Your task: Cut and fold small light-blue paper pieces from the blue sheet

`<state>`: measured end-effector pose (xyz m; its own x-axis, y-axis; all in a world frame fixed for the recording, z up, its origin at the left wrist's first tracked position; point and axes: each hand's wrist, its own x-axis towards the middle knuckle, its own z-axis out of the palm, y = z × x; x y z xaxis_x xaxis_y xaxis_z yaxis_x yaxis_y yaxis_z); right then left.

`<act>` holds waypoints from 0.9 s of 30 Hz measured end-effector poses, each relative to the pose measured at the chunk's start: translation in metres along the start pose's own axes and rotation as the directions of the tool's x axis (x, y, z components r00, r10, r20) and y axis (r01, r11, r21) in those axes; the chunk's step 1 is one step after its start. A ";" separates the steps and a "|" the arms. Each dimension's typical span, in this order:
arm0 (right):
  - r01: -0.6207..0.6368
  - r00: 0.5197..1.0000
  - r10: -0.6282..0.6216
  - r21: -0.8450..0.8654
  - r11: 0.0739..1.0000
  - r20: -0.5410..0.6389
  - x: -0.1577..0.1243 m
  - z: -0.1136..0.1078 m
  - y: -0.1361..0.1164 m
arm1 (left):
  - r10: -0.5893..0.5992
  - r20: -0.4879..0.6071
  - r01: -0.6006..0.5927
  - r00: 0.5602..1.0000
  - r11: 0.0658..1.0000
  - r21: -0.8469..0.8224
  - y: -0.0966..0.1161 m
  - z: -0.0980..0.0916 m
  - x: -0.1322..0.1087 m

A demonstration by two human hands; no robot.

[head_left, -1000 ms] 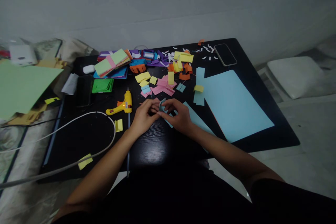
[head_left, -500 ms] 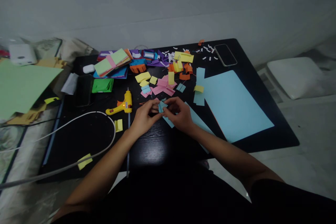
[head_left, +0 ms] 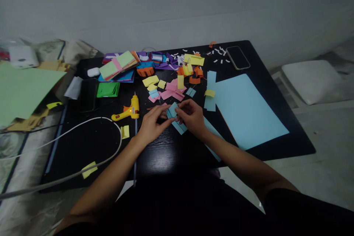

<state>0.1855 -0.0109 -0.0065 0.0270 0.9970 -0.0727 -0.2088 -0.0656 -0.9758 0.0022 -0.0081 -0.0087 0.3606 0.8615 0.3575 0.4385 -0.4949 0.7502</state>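
Note:
My left hand (head_left: pixel 152 122) and my right hand (head_left: pixel 192 117) meet over the middle of the black table (head_left: pixel 91 143). Both pinch a small folded light-blue paper piece (head_left: pixel 172 111) between their fingertips. A longer light-blue strip (head_left: pixel 210 127) lies under my right wrist and runs toward the table's near edge. A yellow glue gun (head_left: pixel 127 111) with a lit orange lamp lies just left of my left hand.
A large light-blue sheet (head_left: pixel 246 108) lies to the right. Pink, yellow and orange paper scraps (head_left: pixel 174 86) are heaped behind my hands. A phone (head_left: pixel 238 58) sits at the far right corner. A white cable (head_left: pixel 83 125) loops at left; a green sheet (head_left: pixel 22 90) overhangs there.
My right hand has shifted slightly up and away from me, and the small blue piece has been turned and flattened between the fingers. The left hand has barely moved.

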 end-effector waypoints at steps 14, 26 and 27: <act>-0.004 0.999 0.003 0.011 1.000 0.032 0.003 -0.002 0.004 | -0.042 0.007 0.042 0.999 0.999 0.009 0.005 -0.001 0.002; -0.006 1.000 0.006 -0.043 0.999 -0.010 0.004 -0.003 0.004 | -0.010 0.008 0.010 1.000 1.000 0.017 0.007 -0.001 0.003; -0.005 1.000 0.005 -0.048 0.999 -0.005 0.004 -0.003 0.004 | -0.009 0.009 0.009 1.000 1.000 0.017 0.007 -0.001 0.003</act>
<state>0.1878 -0.0071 -0.0110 0.0307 0.9965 -0.0781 -0.1616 -0.0722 -0.9842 0.0058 -0.0092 -0.0021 0.3641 0.8650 0.3453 0.4555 -0.4888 0.7441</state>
